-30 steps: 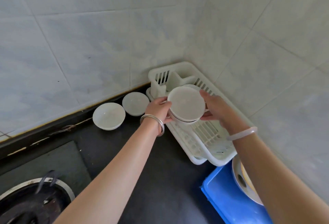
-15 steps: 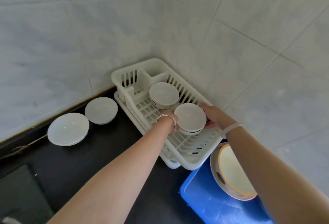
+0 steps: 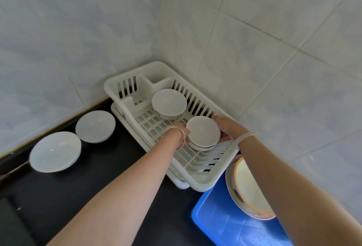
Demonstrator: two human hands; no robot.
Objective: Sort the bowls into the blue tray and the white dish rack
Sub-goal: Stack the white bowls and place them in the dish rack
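Low in the rack (image 3: 125, 83), at 5 o'clock from the other bowl (image 3: 168, 103), my stack (image 3: 202, 134) has come down almost to rest; left hand (image 3: 181, 135) and right hand (image 3: 225, 128) still grip it, so letting go should come next.

The dish rack (image 3: 197, 182) is white, the tray (image 3: 225, 224) bright blue. The stacked bowls (image 3: 202, 133) are white; the far bowl (image 3: 168, 102) bears dark markings on its side. The tray's dish (image 3: 248, 185) has an orange rim. The surface (image 3: 98, 177) is black.
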